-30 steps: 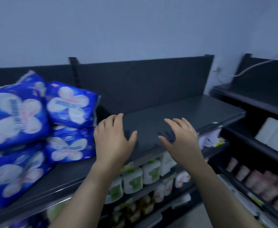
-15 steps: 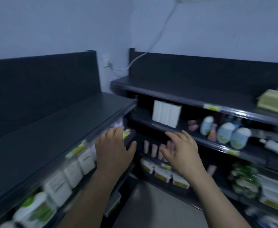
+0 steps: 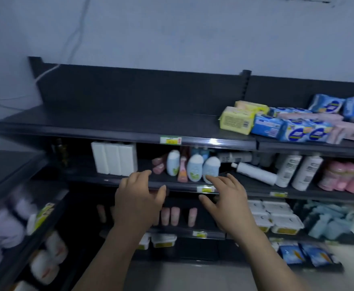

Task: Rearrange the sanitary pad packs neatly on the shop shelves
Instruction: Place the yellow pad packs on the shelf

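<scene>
A loose heap of sanitary pad packs lies on the right end of the dark top shelf [image 3: 113, 124]: yellow packs [image 3: 236, 120], blue packs [image 3: 293, 130] and pink packs [image 3: 344, 131]. My left hand [image 3: 138, 200] and my right hand [image 3: 226, 199] hover side by side in front of the second shelf, below and left of the heap. Both hold nothing, fingers spread and loosely bent. The left stretch of the top shelf is bare.
White boxes [image 3: 114, 158], small lotion bottles [image 3: 193, 168] and tall white bottles [image 3: 297, 170] stand on the second shelf. Pink bottles [image 3: 348, 178] sit at its right end. Lower shelves hold tubs and blue packs. Another shelf unit [image 3: 10, 162] juts in at the left.
The view has swung right, away from the blue packs on the left unit to this shelf unit and its heap of packs. Both hands stay raised with nothing in them.
</scene>
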Demonstrator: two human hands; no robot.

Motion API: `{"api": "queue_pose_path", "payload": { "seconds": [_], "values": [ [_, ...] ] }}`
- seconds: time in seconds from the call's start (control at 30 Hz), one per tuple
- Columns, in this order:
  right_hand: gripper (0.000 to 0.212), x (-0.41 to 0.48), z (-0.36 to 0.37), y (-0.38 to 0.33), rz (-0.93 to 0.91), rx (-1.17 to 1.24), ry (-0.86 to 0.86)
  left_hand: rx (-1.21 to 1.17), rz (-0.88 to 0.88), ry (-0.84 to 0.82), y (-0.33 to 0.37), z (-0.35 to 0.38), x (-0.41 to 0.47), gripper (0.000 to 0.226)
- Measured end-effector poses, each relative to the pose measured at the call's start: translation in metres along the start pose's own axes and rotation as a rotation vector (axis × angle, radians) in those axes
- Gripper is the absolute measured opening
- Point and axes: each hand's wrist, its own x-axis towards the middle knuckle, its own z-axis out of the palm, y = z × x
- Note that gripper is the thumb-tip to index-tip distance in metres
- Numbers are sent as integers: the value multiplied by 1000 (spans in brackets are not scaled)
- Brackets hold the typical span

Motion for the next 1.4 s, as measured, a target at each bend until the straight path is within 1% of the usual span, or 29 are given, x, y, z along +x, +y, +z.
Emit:
{"api": "queue_pose_path", "payload": {
  "seconds": [0.17, 0.27, 0.33, 0.53, 0.63, 0.7, 0.83, 0.93, 1.1, 1.27, 1.3, 1.33, 1.4],
  "values": [
    [56, 36, 3, 51, 122, -50, 27, -62, 146, -55, 14, 69, 53, 55],
    [57, 68, 0, 76, 168, -84, 57, -92, 120, -118, 37, 97, 97, 49],
    [57, 92, -5, 90, 215, -91, 82, -103, 101, -167, 55, 112, 129, 51],
    [55, 175, -20, 131, 314, -115, 173, -192, 211, -197, 95, 165, 235, 59],
    [57, 214, -21, 154, 333, -161, 212, -206, 257, -204, 116, 196, 282, 59],
    [55, 235, -21, 167, 350, -174, 241, -217, 266, -239, 128, 218, 309, 58],
    [54, 272, -22, 197, 394, -191, 260, -242, 238, -333, 151, 257, 354, 57],
    [52, 303, -27, 224, 387, -198, 283, -264, 198, -430, 166, 288, 382, 62],
    [52, 359, -41, 265, 338, -232, 248, -301, 111, -651, 189, 331, 419, 84],
    [49, 414, -50, 302, 243, -223, 200, -407, -78, -830, 201, 362, 445, 112],
    [49, 424, -51, 308, 223, -221, 185, -418, -102, -884, 201, 367, 448, 111],
    [49, 434, -53, 313, 203, -223, 164, -431, -104, -946, 200, 372, 450, 103],
    [52, 450, -54, 320, 163, -240, 105, -490, -75, -1011, 196, 377, 451, 75]
  ]
}}
